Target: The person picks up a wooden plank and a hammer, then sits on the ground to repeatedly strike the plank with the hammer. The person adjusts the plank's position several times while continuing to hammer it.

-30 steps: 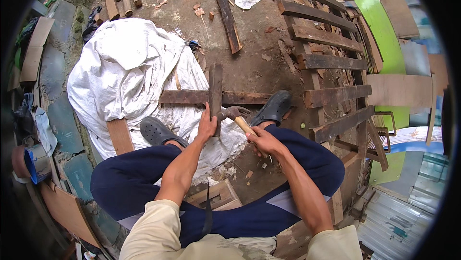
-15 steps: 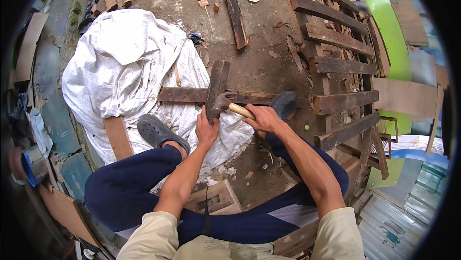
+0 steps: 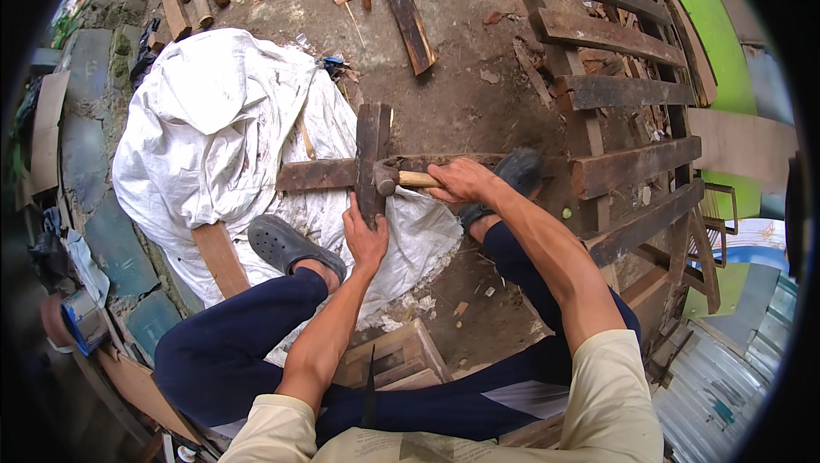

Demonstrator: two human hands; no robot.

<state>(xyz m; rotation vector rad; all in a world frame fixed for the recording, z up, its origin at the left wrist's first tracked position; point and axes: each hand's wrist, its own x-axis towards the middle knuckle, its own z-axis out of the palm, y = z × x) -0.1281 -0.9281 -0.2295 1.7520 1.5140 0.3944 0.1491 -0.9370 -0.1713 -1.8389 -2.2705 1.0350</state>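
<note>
A short dark wooden board (image 3: 373,134) lies crosswise over a longer wooden board (image 3: 316,175), making a cross shape between my feet. My left hand (image 3: 366,238) grips the near end of the short board, its fingers along the edges. In my right hand (image 3: 464,181) is the wooden handle of a claw hammer (image 3: 418,179). The hammer's head is over the crossing of the two boards; whether it touches the wood I cannot tell. No nail can be made out there.
A white woven sheet (image 3: 205,113) spreads under the boards at the left. On the right stands a slatted wooden pallet (image 3: 632,164). A dark plank (image 3: 401,10) lies on the dirt ahead. My grey clogs (image 3: 290,245) flank the work, and a small wooden crate (image 3: 401,356) is near me.
The hammer head has shifted slightly left over the crossing, and its handle lies more level. My left hand keeps its hold on the short board. The whole view has shifted a little.
</note>
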